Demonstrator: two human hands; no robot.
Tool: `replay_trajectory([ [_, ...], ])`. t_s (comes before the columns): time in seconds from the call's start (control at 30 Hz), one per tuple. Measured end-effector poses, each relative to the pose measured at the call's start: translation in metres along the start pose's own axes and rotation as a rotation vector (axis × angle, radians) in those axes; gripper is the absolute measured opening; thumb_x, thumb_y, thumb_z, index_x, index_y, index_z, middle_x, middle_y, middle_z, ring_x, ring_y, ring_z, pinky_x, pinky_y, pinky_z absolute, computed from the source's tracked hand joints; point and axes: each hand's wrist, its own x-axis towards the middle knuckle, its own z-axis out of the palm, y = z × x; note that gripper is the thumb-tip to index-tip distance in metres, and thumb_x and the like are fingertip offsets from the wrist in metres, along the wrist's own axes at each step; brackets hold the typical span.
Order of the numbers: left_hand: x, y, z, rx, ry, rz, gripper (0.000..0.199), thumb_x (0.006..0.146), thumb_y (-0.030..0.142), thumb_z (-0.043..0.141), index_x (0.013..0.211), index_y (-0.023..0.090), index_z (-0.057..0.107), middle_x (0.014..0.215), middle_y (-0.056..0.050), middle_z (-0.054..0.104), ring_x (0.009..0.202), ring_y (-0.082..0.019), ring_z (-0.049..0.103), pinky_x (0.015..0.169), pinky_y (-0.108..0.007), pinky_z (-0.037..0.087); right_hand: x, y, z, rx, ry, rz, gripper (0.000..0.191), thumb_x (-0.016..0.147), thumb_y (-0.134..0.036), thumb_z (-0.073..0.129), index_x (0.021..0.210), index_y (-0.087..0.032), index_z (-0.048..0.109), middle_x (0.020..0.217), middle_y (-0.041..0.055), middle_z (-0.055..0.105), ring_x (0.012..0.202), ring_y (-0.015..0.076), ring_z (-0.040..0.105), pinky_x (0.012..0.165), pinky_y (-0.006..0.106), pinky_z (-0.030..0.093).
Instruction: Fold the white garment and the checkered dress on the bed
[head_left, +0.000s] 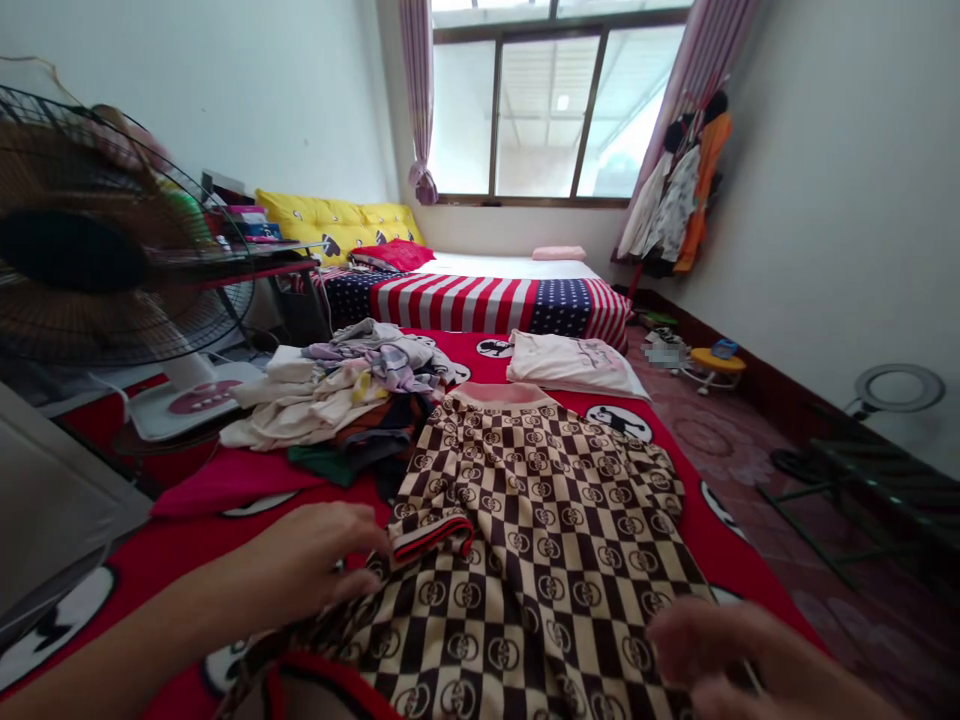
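A brown-and-beige checked short-sleeved shirt (540, 540) with a repeated emblem lies spread on the red bed cover, collar toward the far side. Its left sleeve, edged in red and black stripes, is folded inward. My left hand (322, 560) is at the shirt's left side just below that sleeve, thumb and fingers apart. My right hand (742, 655), slightly blurred, hovers by the lower right edge of the shirt with its fingers apart. At the bottom, a red-and-black trimmed edge of cloth shows; I cannot tell whether it belongs to the shirt.
A heap of clothes (337, 385) lies left of the shirt, and a folded white garment (574, 362) beyond it. A fan (97, 250) stands at the left. A second bed (465, 300) is under the window. To the right are a yellow stool (718, 362) and a ring light (900, 385).
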Motion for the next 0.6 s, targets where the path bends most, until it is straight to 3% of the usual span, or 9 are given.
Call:
replay_trajectory([
  [0.03,0.012,0.005,0.0,-0.029,0.066,0.038,0.024,0.083,0.037,0.055,0.099,0.028,0.071,0.095,-0.004,0.068,0.087,-0.02,0.063,0.076,-0.027,0.045,0.018,-0.003,-0.011,-0.006,-0.005,0.037,0.032,0.072,-0.051,0.063,0.092,-0.027,0.072,0.086,0.0053,0.072,0.076,0.0239,0.068,0.068,0.031,0.055],
  [0.1,0.035,0.016,0.006,-0.068,0.159,0.067,0.038,0.083,0.047,0.055,0.115,0.029,0.064,0.108,-0.005,0.064,0.095,-0.021,0.061,0.081,-0.028,0.046,0.057,0.002,-0.03,-0.109,0.296,0.079,0.037,0.076,-0.05,0.056,0.099,-0.023,0.068,0.1,0.0083,0.069,0.089,0.026,0.066,0.08,0.035,0.053],
  [0.17,0.057,0.026,0.02,-0.036,0.22,0.055,0.064,0.073,0.055,0.063,0.131,0.03,0.052,0.124,-0.008,0.057,0.107,-0.027,0.057,0.087,-0.034,0.045,0.091,0.018,-0.038,-0.217,0.503,0.122,0.049,0.076,-0.049,0.052,0.111,-0.016,0.061,0.115,0.0156,0.061,0.095,0.0287,0.064,0.086,0.04,0.05],
  [0.23,0.074,0.032,0.037,0.036,0.248,0.026,0.087,0.063,0.058,0.071,0.14,0.029,0.042,0.132,-0.012,0.051,0.117,-0.033,0.05,0.093,-0.042,0.043,0.117,0.035,-0.036,-0.253,0.532,0.202,0.065,0.074,-0.051,0.052,0.124,-0.009,0.052,0.119,0.0214,0.057,0.095,0.0301,0.063,0.085,0.042,0.05],
  [0.27,0.081,0.033,0.044,0.068,0.25,0.018,0.088,0.061,0.056,0.073,0.139,0.028,0.043,0.132,-0.013,0.05,0.119,-0.034,0.048,0.094,-0.044,0.042,0.126,0.041,-0.031,-0.261,0.506,0.232,0.072,0.073,-0.052,0.053,0.129,-0.007,0.047,0.118,0.0222,0.057,0.095,0.0306,0.063,0.084,0.042,0.05],
  [0.33,0.09,0.032,0.053,0.09,0.255,0.011,0.065,0.067,0.047,0.071,0.127,0.028,0.056,0.124,-0.012,0.055,0.115,-0.032,0.051,0.091,-0.042,0.044,0.138,0.045,-0.021,-0.279,0.44,0.217,0.074,0.071,-0.048,0.057,0.132,-0.008,0.045,0.114,0.02,0.06,0.099,0.0311,0.062,0.085,0.043,0.049],
  [0.43,0.092,0.017,0.049,-0.044,0.322,0.04,0.02,0.08,0.028,0.056,0.094,0.024,0.07,0.102,-0.007,0.063,0.095,-0.023,0.061,0.081,-0.032,0.047,0.141,0.037,-0.012,-0.256,0.36,0.063,0.047,0.07,-0.032,0.053,0.113,-0.016,0.061,0.108,0.0126,0.065,0.102,0.0275,0.061,0.091,0.04,0.046],
  [0.5,0.088,-0.001,0.037,-0.235,0.416,0.045,0.018,0.082,0.026,0.052,0.085,0.021,0.07,0.091,-0.005,0.066,0.086,-0.019,0.062,0.077,-0.029,0.047,0.136,0.031,-0.019,-0.196,0.38,0.013,0.033,0.071,-0.027,0.048,0.096,-0.02,0.067,0.101,0.009,0.068,0.097,0.0254,0.063,0.089,0.037,0.047],
  [0.6,0.077,-0.037,0.016,-0.563,0.584,-0.076,0.029,0.08,0.042,0.057,0.09,0.017,0.068,0.087,-0.006,0.069,0.08,-0.02,0.063,0.073,-0.029,0.049,0.123,0.042,-0.044,-0.16,0.615,0.1,0.029,0.071,-0.03,0.048,0.091,-0.022,0.067,0.101,0.0091,0.069,0.094,0.0279,0.063,0.082,0.04,0.048],
])
